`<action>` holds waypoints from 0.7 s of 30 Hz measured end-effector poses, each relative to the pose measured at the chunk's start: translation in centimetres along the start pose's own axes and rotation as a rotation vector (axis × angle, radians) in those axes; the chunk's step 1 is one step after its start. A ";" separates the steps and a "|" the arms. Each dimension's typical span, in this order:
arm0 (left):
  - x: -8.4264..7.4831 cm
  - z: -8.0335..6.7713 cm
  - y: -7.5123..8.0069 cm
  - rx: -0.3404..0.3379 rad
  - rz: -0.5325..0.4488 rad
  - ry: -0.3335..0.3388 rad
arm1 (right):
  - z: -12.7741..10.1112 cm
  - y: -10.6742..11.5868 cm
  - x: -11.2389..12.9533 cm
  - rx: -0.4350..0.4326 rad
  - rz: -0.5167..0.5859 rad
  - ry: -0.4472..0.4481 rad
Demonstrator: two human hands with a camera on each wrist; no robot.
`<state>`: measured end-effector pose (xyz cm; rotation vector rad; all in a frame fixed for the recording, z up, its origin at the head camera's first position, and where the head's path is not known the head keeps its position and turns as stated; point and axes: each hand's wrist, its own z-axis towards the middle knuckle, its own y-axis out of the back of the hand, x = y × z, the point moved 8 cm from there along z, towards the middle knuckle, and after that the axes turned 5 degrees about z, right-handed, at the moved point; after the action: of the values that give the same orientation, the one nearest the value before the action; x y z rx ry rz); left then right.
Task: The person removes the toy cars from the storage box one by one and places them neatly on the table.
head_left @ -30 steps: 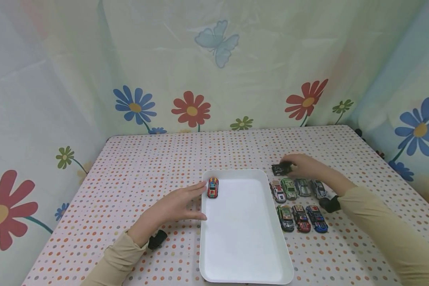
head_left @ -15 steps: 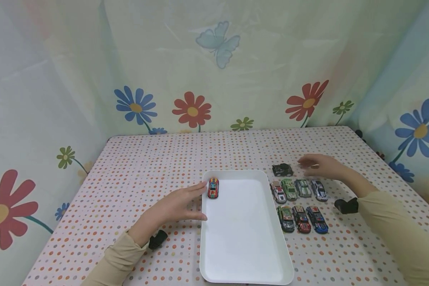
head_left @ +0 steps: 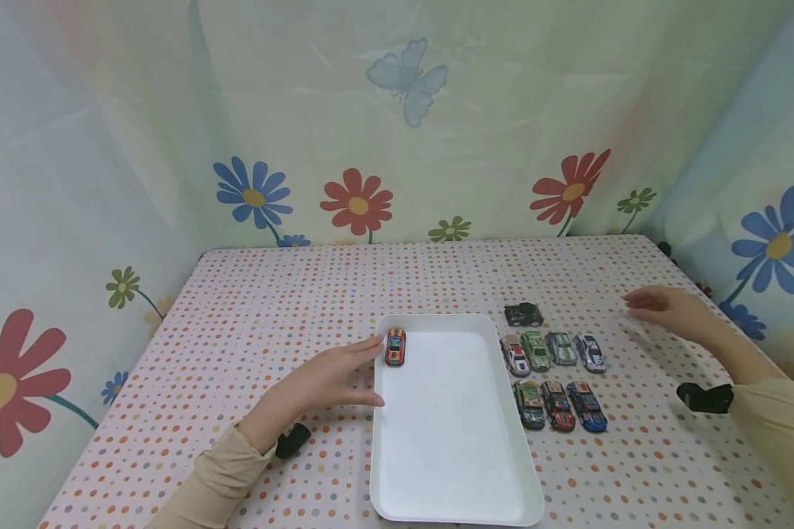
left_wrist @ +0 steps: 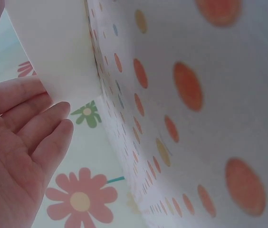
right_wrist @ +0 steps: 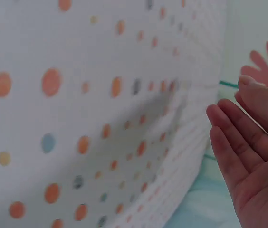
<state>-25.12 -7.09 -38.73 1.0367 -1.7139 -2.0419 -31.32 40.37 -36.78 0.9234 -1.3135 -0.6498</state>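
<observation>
A white tray (head_left: 456,507) lies on the dotted table, with one red toy car (head_left: 394,347) in its far left corner. My left hand (head_left: 331,378) rests flat against the tray's left rim (left_wrist: 53,52), fingers straight, holding nothing. A black toy car (head_left: 523,314) sits alone beyond the tray's far right corner. Two rows of several toy cars (head_left: 556,375) stand right of the tray. My right hand (head_left: 664,307) hovers empty over the table, well right of the cars, its fingers relaxed (right_wrist: 248,142).
The dotted tablecloth (head_left: 291,294) covers the whole table. Flowered curtains (head_left: 357,202) close in the back and both sides. The table's right edge (right_wrist: 191,156) lies near my right hand.
My right hand let go of the black car, left it beyond the tray's corner, and drew away to the right. The left hand stayed still.
</observation>
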 end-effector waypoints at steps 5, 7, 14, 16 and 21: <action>-0.1 0.0 0.1 -0.005 -0.003 0.000 | 0.3 1.0 3.9 -0.051 0.016 0.030; -0.1 0.0 0.1 -0.009 -0.002 0.001 | 0.6 0.9 6.7 -0.062 0.028 0.054; -0.2 0.0 0.1 -0.008 0.006 0.004 | 1.9 -2.3 18.5 -0.040 0.084 0.252; -0.2 0.0 0.0 -0.005 0.008 0.006 | 2.2 -3.6 21.2 -0.007 0.112 0.287; -0.2 0.0 0.1 -0.003 0.003 0.008 | 3.4 -6.7 26.1 0.059 0.138 0.347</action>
<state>-25.07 -6.99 -38.55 1.0397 -1.7063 -2.0357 -29.54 14.46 -29.04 0.9366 -1.0773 -0.3275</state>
